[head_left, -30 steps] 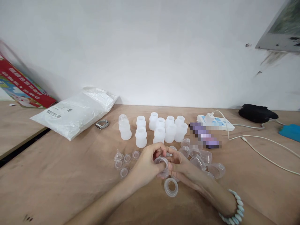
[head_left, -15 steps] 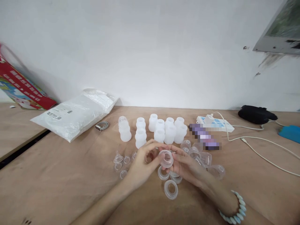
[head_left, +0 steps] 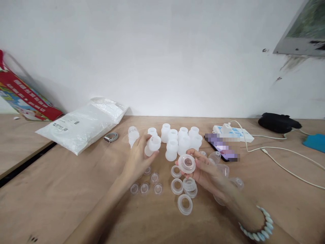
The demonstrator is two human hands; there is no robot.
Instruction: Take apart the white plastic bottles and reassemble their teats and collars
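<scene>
My left hand is closed around a small white translucent bottle, which tilts slightly at the front of the bottle group. Between the fingers of my right hand is a clear screw ring with a nipple seated in its middle, its underside towards me. Below that hand lie several loose screw rings, some stacked. Clear nipples rest on the table beneath my left hand. Dome-shaped clear caps lie beside my right forearm, which partly hides them.
White bottles stand in a group, with a capped bottle at their left. A phone, a power strip with cables and a black pouch are on the right. A white plastic bag and a watch lie left.
My left hand has left the ring, moved left and away from me, and taken hold of a bottle. My right hand has moved slightly right, keeping the ring with its nipple.
</scene>
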